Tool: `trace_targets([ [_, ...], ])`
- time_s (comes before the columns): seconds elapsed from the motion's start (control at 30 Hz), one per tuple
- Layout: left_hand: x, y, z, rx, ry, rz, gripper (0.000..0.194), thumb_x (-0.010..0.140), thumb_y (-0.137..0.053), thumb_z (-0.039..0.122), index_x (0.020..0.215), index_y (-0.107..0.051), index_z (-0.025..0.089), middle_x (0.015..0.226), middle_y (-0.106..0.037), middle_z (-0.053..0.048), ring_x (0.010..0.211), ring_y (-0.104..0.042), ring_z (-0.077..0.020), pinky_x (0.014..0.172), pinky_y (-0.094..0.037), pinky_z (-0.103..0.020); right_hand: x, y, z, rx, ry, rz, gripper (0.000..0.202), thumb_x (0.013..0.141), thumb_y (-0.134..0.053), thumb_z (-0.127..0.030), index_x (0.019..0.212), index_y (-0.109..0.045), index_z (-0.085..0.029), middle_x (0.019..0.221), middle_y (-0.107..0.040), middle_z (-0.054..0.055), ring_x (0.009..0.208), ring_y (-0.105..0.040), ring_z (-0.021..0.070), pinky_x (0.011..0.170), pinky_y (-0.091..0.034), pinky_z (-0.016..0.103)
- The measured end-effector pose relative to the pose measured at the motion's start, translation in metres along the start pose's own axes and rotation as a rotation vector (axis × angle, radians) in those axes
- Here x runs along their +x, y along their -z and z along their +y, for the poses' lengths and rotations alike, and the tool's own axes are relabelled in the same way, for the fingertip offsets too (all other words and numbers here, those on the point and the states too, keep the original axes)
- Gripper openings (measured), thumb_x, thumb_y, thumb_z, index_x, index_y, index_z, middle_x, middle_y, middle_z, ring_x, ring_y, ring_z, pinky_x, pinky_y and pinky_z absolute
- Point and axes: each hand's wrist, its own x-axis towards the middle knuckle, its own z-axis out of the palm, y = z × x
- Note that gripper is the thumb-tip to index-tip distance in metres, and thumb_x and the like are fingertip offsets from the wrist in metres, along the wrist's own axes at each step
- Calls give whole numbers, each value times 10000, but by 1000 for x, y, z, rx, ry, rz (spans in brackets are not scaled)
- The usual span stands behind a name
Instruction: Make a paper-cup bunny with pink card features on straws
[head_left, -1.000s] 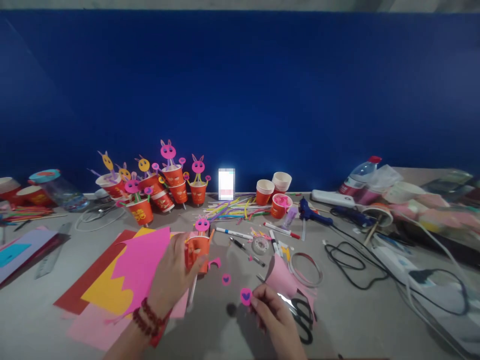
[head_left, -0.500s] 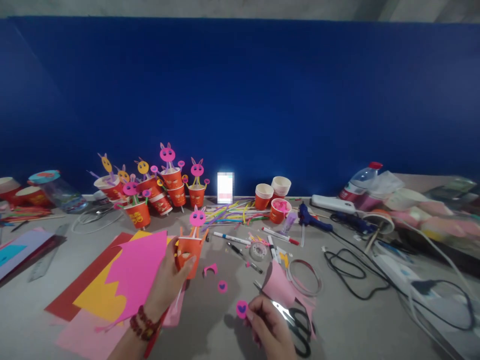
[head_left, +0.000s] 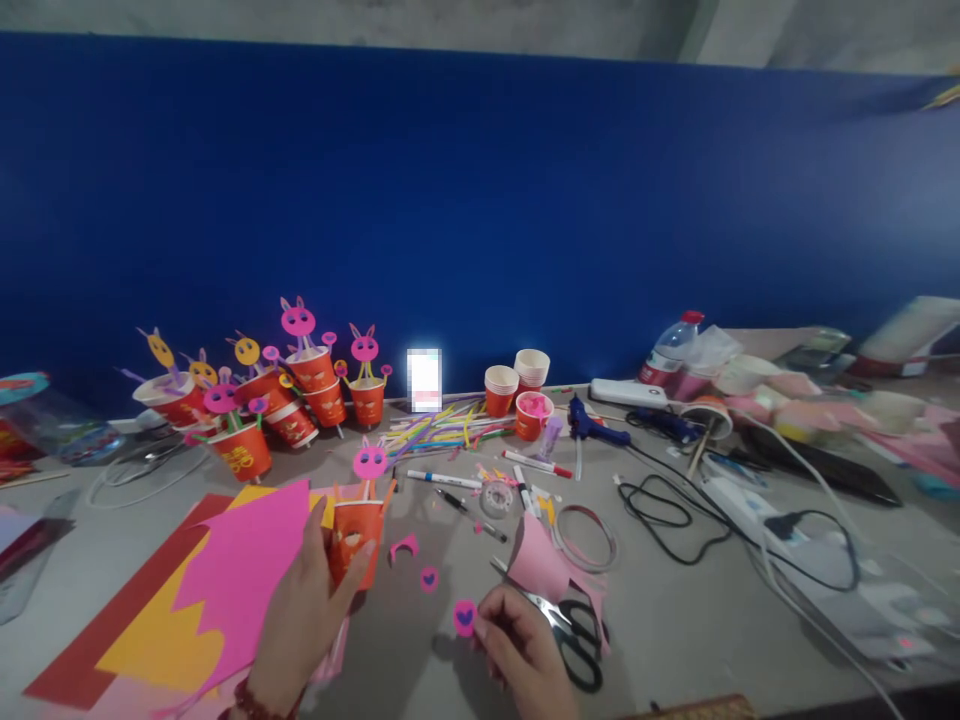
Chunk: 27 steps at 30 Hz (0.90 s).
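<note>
- One grey table (head_left: 675, 620) bears all the items; the work is held over its near part, left of centre.
- Left hand (head_left: 300, 605): part open, curved round a red paper cup. The thumb lies across the cup's near side; the fingers wrap its left side.
- Right hand (head_left: 521, 640): nearly closed, fingers curled under. Thumb and forefinger pinch the right edge of a pink disc.
- Scissors (head_left: 574, 625): black-handled, lying just beside the right hand, blades directed away and to the left.
- Paper cup (head_left: 358, 522): red-orange with a pale rim and printed marking, partly covered by the thumb. It is close to upright, long axis near vertical, wide mouth uppermost. Whether its base meets the table cannot be told.
- Rabbit face (head_left: 370, 461): pink, two dark eyes, two ears pointing up; it stands above the cup's mouth on a pale stem.
- Orange strips (head_left: 390, 493): rising at either side of the rim.
- Pink disc (head_left: 465, 618): bears a purple heart, lobes up, point down; its marked face is toward the viewer.
- Loose disc (head_left: 429, 579): similar, flat on the table between cup and right hand.
</note>
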Motion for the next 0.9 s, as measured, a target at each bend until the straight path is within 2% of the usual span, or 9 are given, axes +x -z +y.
trace_targets([
  [0.1, -1, -5, -5, 137, -66, 1, 683, 949, -379, 535, 1477, -231, 129, 1123, -690, -186, 816, -738, -342, 641, -541, -390, -1, -1, -1, 22, -11, 26, 501, 769, -683, -669, 733, -579, -180, 647, -571, -25, 466, -403, 70, 442, -268, 193],
  [0.17, -1, -8, -11, 178, -132, 33, 575, 949, -397, 484, 1424, -350, 163, 1176, -680, -195, 811, -737, -328, 628, -536, -378, -1, 2, -5, 24, -3, 21, 510, 768, -675, -681, 732, -573, -182, 637, -561, -28, 458, -400, 70, 440, -280, 195],
  [0.3, -2, -8, -10, 156, -228, 121, 486, 930, -458, 489, 1330, -472, 213, 1205, -657, -166, 1065, -662, -342, 850, -534, -435, 3, 11, -16, -9, 34, 21, 508, 779, -667, -678, 735, -570, -181, 621, -526, -34, 460, -397, 73, 446, -314, 196],
  [0.43, -20, -7, 23, 20, -394, 274, 465, 923, -545, 471, 1295, -482, 201, 1152, -644, -155, 1133, -601, -328, 940, -513, -461, 8, 14, -24, -51, 72, 44, 494, 788, -671, -658, 732, -580, -175, 617, -504, -35, 485, -407, 83, 455, -325, 198],
  [0.47, -27, -9, 34, -9, -460, 256, 392, 939, -542, 416, 1279, -497, 224, 1167, -647, -139, 1135, -605, -304, 934, -525, -437, 9, 13, -25, -52, 73, 45, 482, 794, -670, -646, 729, -577, -177, 612, -494, -39, 484, -402, 84, 453, -321, 199],
  [0.5, -33, -11, 45, -25, -552, 167, 363, 948, -538, 377, 1284, -506, 242, 1189, -647, -123, 1148, -605, -282, 932, -535, -411, 9, 12, -25, -53, 74, 42, 465, 803, -671, -626, 727, -573, -179, 611, -485, -42, 485, -397, 85, 453, -318, 200],
  [0.6, -46, -18, 71, -41, -728, 91, 359, 952, -543, 338, 1294, -509, 237, 1172, -663, -105, 1124, -624, -261, 909, -555, -391, 7, 7, -27, -57, 104, 46, 388, 826, -674, -540, 721, -566, -183, 621, -471, -42, 523, -404, 101, 480, -327, 207],
  [0.73, -46, -22, 89, -67, -834, 64, 235, 969, -504, 254, 1194, -555, 214, 1048, -690, -83, 983, -655, -250, 860, -559, -405, 4, 6, -28, -116, 172, 60, 282, 830, -657, -408, 686, -556, -188, 632, -481, -27, 591, -431, 132, 539, -357, 228],
  [0.9, -43, -22, 97, -92, -887, 52, 172, 975, -457, 189, 1099, -577, 191, 938, -693, -69, 841, -650, -237, 764, -557, -388, 3, 8, -27, -174, 188, 60, 203, 813, -605, -330, 679, -534, -196, 634, -476, -25, 594, -420, 140, 551, -362, 236],
])
